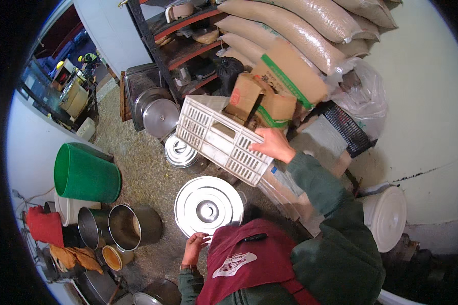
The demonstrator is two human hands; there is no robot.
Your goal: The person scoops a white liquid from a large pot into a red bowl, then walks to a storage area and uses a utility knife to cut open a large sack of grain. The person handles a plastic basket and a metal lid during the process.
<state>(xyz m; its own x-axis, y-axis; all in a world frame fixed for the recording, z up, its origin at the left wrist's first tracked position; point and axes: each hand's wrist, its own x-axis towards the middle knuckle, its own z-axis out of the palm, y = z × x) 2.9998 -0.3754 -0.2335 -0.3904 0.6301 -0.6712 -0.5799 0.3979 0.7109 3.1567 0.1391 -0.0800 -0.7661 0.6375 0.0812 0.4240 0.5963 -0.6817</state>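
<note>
My right hand [274,145] grips the rim of a white slatted plastic crate [217,141], close to its right corner. The thumb lies over the side wall and some fingers are hidden behind it. The crate is tilted, with its handle slot facing me. My left hand [194,248] hangs low before my apron, fingers loosely curled and apart, with nothing seen in it. It is by the near edge of a large round metal lid [209,204]; whether it touches the lid I cannot tell. A smaller lidded metal pot [180,150] stands beyond.
Cardboard boxes [242,97] and stacked full sacks [290,23] crowd the far right, beside a shelf rack [191,53]. A green bin [87,173] and deep metal pots [137,227] stand left. A white lidded bucket [389,219] is at my right.
</note>
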